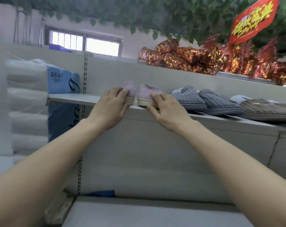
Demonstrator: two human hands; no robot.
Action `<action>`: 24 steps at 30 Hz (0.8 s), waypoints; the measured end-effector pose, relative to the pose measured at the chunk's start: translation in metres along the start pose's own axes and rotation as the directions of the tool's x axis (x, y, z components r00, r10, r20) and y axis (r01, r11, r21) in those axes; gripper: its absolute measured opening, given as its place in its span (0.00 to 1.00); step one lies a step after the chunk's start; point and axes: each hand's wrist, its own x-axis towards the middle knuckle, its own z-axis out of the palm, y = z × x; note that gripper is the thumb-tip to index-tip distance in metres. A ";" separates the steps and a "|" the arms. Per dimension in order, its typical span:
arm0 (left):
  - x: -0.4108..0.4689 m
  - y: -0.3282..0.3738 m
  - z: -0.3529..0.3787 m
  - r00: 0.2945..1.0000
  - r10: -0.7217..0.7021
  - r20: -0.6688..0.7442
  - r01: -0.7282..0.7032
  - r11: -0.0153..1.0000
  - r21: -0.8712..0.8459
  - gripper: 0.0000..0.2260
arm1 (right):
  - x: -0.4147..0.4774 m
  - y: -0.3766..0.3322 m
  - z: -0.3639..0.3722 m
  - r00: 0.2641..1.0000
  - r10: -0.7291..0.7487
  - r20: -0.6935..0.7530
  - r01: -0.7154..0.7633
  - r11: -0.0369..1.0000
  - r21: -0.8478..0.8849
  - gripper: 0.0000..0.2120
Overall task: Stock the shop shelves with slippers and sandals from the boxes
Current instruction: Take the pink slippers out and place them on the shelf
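Two pink quilted slippers with pale woven soles stand side by side, heels toward me, at the front edge of a white shelf [70,97]. My left hand [111,107] grips the left pink slipper [131,90], fingers over its top and thumb under the sole edge. In the same way my right hand [167,110] holds the right pink slipper [146,93]. Both slippers rest on the shelf, a narrow gap between them.
Right of the pink pair sit two grey slippers [204,100] and a brown slipper [266,110]. Blue and white tissue packs [40,89] fill the left. Red-gold foil packs [204,59] lie on the top shelf. A lower white shelf [147,213] is below my arms.
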 end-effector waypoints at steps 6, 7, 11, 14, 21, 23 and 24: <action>-0.055 0.039 0.004 0.960 0.273 -0.063 -0.267 0.960 0.087 0.17 | -0.081 0.010 -0.012 0.976 -0.194 -0.105 0.166 0.960 -0.227 0.25; -0.066 0.049 0.007 0.954 0.297 -0.046 -0.292 0.953 0.084 0.17 | -0.100 0.014 -0.011 0.975 -0.202 -0.098 0.172 0.953 -0.249 0.24; -0.113 0.098 0.020 0.932 0.362 0.011 -0.362 0.932 0.024 0.15 | -0.185 0.037 -0.007 0.980 -0.190 -0.061 0.162 0.936 -0.311 0.22; -0.147 0.145 0.034 0.917 0.396 0.042 -0.394 0.918 -0.053 0.14 | -0.254 0.059 -0.008 0.987 -0.159 -0.016 0.145 0.937 -0.318 0.21; -0.233 0.288 0.074 0.899 0.418 0.128 -0.376 0.890 -0.259 0.13 | -0.433 0.121 -0.029 0.995 0.021 0.097 0.006 0.963 -0.268 0.21; -0.258 0.335 0.091 0.889 0.430 0.158 -0.365 0.873 -0.322 0.13 | -0.489 0.141 -0.038 0.986 0.095 0.137 -0.058 0.966 -0.254 0.21; -0.271 0.360 0.100 0.881 0.440 0.176 -0.358 0.861 -0.360 0.13 | -0.518 0.152 -0.043 0.978 0.133 0.159 -0.091 0.965 -0.247 0.20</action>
